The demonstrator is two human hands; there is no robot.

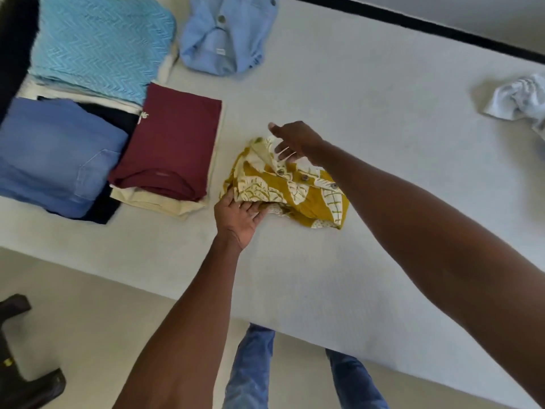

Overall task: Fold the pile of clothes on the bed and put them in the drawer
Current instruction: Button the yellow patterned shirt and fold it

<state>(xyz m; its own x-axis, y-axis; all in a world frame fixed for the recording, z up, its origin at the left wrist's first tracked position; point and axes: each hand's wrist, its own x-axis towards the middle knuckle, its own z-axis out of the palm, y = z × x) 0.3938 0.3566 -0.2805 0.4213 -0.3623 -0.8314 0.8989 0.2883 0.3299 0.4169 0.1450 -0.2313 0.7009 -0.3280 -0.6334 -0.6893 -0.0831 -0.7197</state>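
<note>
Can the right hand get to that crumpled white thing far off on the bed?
Probably yes. The right hand is over the yellow shirt, and only bare bed lies between it and the white cloth, though it is a long stretch.

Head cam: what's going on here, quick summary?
A person is folding a mustard leaf-print shirt on the bed. The left hand rests on its near-left edge; the right hand is over its far side, fingers relaxed. Folded stacks sit to the left. A light blue shirt and a pale crumpled garment lie unfolded.
</note>
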